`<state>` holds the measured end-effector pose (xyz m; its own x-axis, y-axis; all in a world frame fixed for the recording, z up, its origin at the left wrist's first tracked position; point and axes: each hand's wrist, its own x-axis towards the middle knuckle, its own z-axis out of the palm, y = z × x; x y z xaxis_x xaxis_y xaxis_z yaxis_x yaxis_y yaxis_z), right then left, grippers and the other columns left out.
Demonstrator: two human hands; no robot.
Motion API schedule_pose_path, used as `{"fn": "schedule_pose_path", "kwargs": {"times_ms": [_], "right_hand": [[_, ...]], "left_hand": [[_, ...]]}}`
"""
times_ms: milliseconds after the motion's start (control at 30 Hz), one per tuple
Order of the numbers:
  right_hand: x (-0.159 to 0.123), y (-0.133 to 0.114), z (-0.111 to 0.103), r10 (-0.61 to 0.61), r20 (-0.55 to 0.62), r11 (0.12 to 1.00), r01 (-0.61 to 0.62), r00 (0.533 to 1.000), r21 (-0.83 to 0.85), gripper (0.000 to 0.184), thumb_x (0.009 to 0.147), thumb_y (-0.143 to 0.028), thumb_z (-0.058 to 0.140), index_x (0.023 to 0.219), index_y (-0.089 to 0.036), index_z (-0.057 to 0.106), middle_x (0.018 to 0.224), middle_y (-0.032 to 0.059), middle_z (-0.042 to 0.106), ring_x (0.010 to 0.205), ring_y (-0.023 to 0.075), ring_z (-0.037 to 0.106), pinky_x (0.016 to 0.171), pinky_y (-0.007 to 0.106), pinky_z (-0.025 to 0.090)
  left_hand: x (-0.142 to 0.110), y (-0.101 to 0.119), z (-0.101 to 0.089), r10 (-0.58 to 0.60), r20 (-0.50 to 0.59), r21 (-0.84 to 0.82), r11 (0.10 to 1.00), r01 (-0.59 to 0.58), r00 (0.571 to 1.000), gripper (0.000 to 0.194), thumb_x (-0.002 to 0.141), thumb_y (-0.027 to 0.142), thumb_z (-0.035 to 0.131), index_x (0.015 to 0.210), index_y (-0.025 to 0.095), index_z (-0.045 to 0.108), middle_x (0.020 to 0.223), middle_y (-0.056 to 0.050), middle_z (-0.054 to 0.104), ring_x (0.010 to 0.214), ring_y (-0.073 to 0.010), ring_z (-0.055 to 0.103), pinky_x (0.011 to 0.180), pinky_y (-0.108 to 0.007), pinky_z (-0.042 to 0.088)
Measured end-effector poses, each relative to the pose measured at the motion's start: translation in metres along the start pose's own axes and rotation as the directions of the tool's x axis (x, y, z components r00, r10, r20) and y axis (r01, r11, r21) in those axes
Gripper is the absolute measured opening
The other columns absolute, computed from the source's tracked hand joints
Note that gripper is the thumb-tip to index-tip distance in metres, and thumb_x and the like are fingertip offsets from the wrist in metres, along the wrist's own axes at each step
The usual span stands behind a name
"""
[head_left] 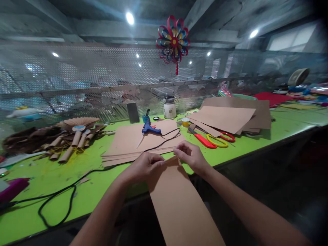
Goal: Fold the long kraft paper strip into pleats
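The left hand and right hand pinch the far edge of a kraft-paper sheet, fingers nearly together, presumably to steady both corners; it slopes past the counter's front edge. A glue gun rests on stacked kraft sheets, perhaps shielding the counter.

The paper is showing plain brown, the table lime green. The glue gun is sporting blue with a red trigger. The scissors are showing red and yellow handles. The flower ornament is mixing red, blue and yellow. The bottle is showing off-white.
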<state>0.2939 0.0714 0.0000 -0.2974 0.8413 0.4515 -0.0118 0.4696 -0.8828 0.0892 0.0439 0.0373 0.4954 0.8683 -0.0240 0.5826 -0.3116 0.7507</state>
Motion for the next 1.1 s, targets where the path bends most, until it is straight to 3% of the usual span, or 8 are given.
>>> {"fn": "schedule_pose_path", "kwargs": {"times_ms": [133, 200, 533, 733, 867, 967, 1100], "right_hand": [[0.0001, -0.0016, 0.0006, -0.012, 0.134, 0.986, 0.033, 0.991, -0.161, 0.026, 0.082, -0.037, 0.059, 0.074, -0.013, 0.066, 0.065, 0.0013, 0.057, 0.060, 0.0105, 0.048, 0.055, 0.022, 0.037], [-0.0006, -0.0020, 0.0000, -0.008, 0.146, 0.978, 0.039, 0.989, -0.207, 0.028, 0.082, -0.035, 0.058, 0.069, -0.012, 0.067, 0.060, 0.0011, 0.055, 0.057, 0.0100, 0.046, 0.052, 0.022, 0.035], [-0.0004, 0.0012, -0.0002, 0.029, 0.130, 0.988, -0.009, 0.991, -0.153, 0.027, 0.079, -0.034, 0.059, 0.070, -0.011, 0.071, 0.061, 0.0029, 0.061, 0.056, 0.0105, 0.049, 0.051, 0.021, 0.036], [-0.0002, 0.0025, 0.0007, 0.044, 0.122, 0.987, -0.025, 0.992, -0.156, 0.027, 0.079, -0.034, 0.060, 0.070, -0.011, 0.071, 0.062, 0.0029, 0.061, 0.057, 0.0107, 0.049, 0.051, 0.021, 0.036], [0.0006, -0.0008, 0.0011, 0.059, 0.129, 0.992, -0.044, 0.990, -0.117, 0.027, 0.078, -0.036, 0.061, 0.069, -0.011, 0.070, 0.060, 0.0013, 0.058, 0.055, 0.0100, 0.047, 0.051, 0.021, 0.035], [0.0015, -0.0020, -0.0003, 0.066, 0.075, 0.998, -0.066, 0.995, -0.002, 0.034, 0.081, -0.041, 0.058, 0.066, -0.012, 0.065, 0.058, 0.0006, 0.055, 0.055, 0.0099, 0.047, 0.052, 0.022, 0.037], [-0.0001, 0.0009, -0.0035, 0.084, -0.108, 0.990, -0.071, 0.991, 0.120, 0.038, 0.084, -0.045, 0.054, 0.062, -0.013, 0.058, 0.056, 0.0000, 0.052, 0.053, 0.0099, 0.047, 0.053, 0.023, 0.038]], "left_hand": [[-0.0003, -0.0003, 0.0005, 0.001, -0.027, 0.034, 0.999, 0.000, 1.000, 0.040, 0.085, 0.045, 0.047, 0.077, 0.010, 0.064, 0.066, -0.001, 0.053, 0.062, -0.0118, 0.045, 0.053, -0.019, 0.033], [-0.0002, -0.0004, 0.0005, 0.003, -0.029, 0.043, 0.999, -0.002, 1.000, 0.040, 0.085, 0.045, 0.047, 0.077, 0.010, 0.064, 0.067, -0.001, 0.054, 0.063, -0.0122, 0.045, 0.053, -0.019, 0.034], [0.0005, 0.0001, 0.0008, 0.032, -0.030, 0.077, 0.997, -0.030, 0.999, 0.038, 0.086, 0.043, 0.044, 0.073, 0.011, 0.061, 0.065, 0.000, 0.048, 0.062, -0.0113, 0.042, 0.053, -0.020, 0.033], [0.0021, 0.0022, 0.0038, -0.008, -0.040, 0.029, 1.000, 0.009, 0.999, 0.039, 0.084, 0.046, 0.047, 0.067, 0.012, 0.058, 0.059, 0.003, 0.040, 0.056, -0.0091, 0.034, 0.048, -0.019, 0.027], [0.0039, -0.0006, 0.0063, -0.027, -0.055, 0.014, 1.000, 0.028, 0.998, 0.040, 0.084, 0.047, 0.048, 0.073, 0.011, 0.062, 0.062, 0.001, 0.047, 0.059, -0.0105, 0.039, 0.051, -0.019, 0.030], [0.0043, -0.0014, 0.0063, -0.022, -0.057, -0.007, 1.000, 0.021, 0.998, 0.037, 0.084, 0.045, 0.048, 0.074, 0.011, 0.062, 0.064, 0.000, 0.050, 0.061, -0.0111, 0.042, 0.053, -0.020, 0.032], [0.0037, -0.0001, 0.0052, -0.019, -0.058, -0.034, 0.999, 0.017, 0.998, 0.035, 0.084, 0.043, 0.048, 0.074, 0.011, 0.061, 0.065, 0.000, 0.051, 0.060, -0.0108, 0.043, 0.054, -0.021, 0.033]]}}
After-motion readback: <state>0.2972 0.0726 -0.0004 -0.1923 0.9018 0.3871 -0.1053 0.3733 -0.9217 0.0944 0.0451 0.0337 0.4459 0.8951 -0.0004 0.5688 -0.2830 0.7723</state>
